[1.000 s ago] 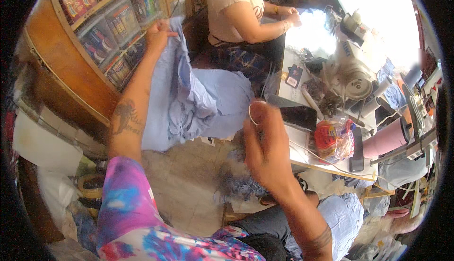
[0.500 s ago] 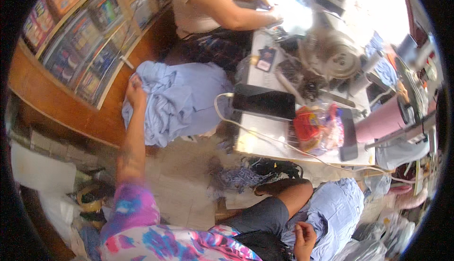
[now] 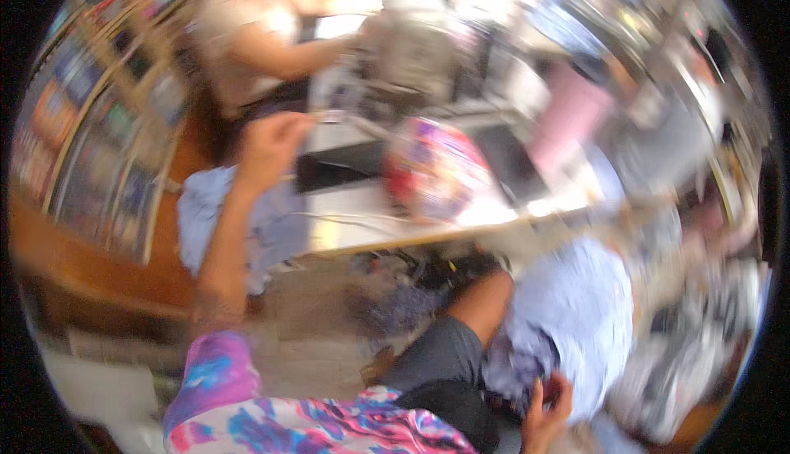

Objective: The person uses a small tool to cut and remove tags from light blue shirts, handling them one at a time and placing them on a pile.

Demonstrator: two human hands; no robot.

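My left hand point(image 3: 273, 150) is raised in front of the table's left end, over the light blue cloth point(image 3: 206, 211) piled beside it. Its fingers look drawn together, but blur hides whether anything small sits in them. At the lower right, my right hand point(image 3: 549, 413) has curled fingers, with the thumb apart and nothing seen between them. It is by the near edge of another light blue cloth point(image 3: 580, 322) draped beside my bare knee. Whether it touches that cloth I cannot tell.
A white table point(image 3: 354, 228) holds a dark flat panel point(image 3: 341, 166), a colourful plastic packet point(image 3: 434, 170), a dark slab point(image 3: 506, 162) and a pink cylinder point(image 3: 569, 117). A person point(image 3: 247, 43) works at its far side. Shelves point(image 3: 107, 150) stand left; plastic bags point(image 3: 679, 355) lie right.
My left hand has let go of the light blue cloth and moved right, up toward the table. The view has swung right. My right hand's thumb and fingers have parted.
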